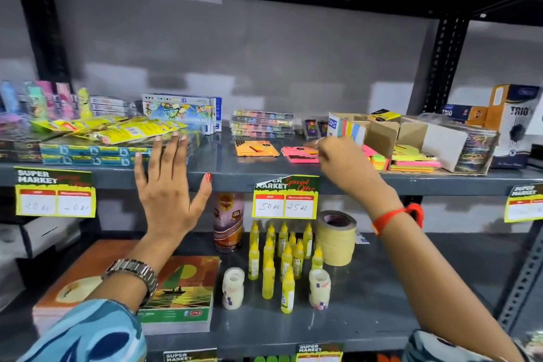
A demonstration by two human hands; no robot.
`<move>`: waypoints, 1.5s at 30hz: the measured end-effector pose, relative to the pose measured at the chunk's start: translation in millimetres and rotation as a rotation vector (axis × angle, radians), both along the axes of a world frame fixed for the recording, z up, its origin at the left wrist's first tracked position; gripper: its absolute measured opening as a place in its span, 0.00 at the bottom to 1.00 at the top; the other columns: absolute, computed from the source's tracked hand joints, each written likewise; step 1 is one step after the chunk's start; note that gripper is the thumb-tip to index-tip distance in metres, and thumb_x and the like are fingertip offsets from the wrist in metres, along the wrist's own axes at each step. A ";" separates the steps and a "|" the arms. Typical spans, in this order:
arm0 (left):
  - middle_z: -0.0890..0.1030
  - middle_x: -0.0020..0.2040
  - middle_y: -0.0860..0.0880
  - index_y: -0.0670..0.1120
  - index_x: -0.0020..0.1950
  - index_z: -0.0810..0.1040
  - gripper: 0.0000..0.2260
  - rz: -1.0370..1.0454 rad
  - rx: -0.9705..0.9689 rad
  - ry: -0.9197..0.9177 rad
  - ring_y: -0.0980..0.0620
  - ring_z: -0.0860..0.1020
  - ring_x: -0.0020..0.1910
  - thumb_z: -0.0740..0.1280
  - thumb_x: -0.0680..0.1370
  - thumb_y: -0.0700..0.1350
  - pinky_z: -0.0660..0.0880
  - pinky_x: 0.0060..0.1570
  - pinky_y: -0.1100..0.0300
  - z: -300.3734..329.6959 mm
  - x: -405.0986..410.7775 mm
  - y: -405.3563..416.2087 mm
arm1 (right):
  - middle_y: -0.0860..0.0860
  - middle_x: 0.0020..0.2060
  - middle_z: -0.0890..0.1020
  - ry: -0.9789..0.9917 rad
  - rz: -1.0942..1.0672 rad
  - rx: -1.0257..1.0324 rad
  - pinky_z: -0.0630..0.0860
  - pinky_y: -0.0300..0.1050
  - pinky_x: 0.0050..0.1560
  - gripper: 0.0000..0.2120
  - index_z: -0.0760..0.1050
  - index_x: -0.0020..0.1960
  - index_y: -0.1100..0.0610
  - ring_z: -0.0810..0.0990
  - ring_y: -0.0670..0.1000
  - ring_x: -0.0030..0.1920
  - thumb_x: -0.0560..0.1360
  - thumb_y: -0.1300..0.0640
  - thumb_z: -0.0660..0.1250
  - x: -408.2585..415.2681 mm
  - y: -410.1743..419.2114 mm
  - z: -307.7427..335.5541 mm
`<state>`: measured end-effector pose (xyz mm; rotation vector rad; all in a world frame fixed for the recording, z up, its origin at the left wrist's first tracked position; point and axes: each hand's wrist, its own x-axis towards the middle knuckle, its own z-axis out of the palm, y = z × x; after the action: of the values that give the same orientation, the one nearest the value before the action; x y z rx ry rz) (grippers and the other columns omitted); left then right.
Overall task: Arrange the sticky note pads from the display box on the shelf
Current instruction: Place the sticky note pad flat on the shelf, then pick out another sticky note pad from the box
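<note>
Your left hand (167, 185) is spread wide and flat by the shelf (235, 176) edge. Your right hand (340, 161) is curled over the pink pad (296, 153); you cannot tell if it pinches it.

We see a shelf (293, 179) of grey painted metal, smooth with a dull sheen, on black perforated steel uprights (443, 67). The display box (411, 132) at right is raw brown cardboard, matt. The sticky note pads (257, 148) look like paper under glossy wrap (it catches the light). At lower centre, the glue bottles (286, 261) are shiny yellow plastic beside matt cream masking tape rolls (336, 238). The left hand (170, 185) wears a polished metal watch band (132, 273); its sleeve (88, 332) is patterned cloth.
</note>
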<state>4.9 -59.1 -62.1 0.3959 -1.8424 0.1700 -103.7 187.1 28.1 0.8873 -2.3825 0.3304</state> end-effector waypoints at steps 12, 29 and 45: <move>0.70 0.70 0.42 0.41 0.73 0.64 0.30 -0.025 0.015 0.052 0.44 0.61 0.72 0.50 0.78 0.59 0.43 0.73 0.49 0.2 -2.6 3.2 | 0.71 0.44 0.79 0.083 -0.398 -0.157 0.74 0.58 0.45 0.10 0.74 0.48 0.70 0.77 0.70 0.47 0.69 0.75 0.60 -1.8 97.8 -0.9; 0.69 0.71 0.42 0.41 0.73 0.64 0.30 0.000 0.011 0.010 0.44 0.61 0.72 0.52 0.77 0.59 0.47 0.72 0.46 0.7 1.0 1.2 | 0.59 0.44 0.85 0.623 0.157 -0.559 0.77 0.50 0.46 0.10 0.80 0.53 0.63 0.83 0.59 0.43 0.74 0.69 0.64 63.3 33.6 -5.1; 0.69 0.71 0.43 0.41 0.73 0.64 0.30 -0.028 0.005 0.007 0.44 0.62 0.72 0.52 0.77 0.59 0.49 0.71 0.44 0.3 1.0 0.3 | 0.60 0.61 0.78 0.120 0.166 -0.240 0.74 0.51 0.60 0.33 0.67 0.68 0.61 0.77 0.59 0.59 0.65 0.79 0.57 66.8 -15.2 -19.1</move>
<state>5.9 -58.8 -61.8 0.3729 -1.8410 0.1447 -36.9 171.9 9.0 0.9638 -2.1111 0.5980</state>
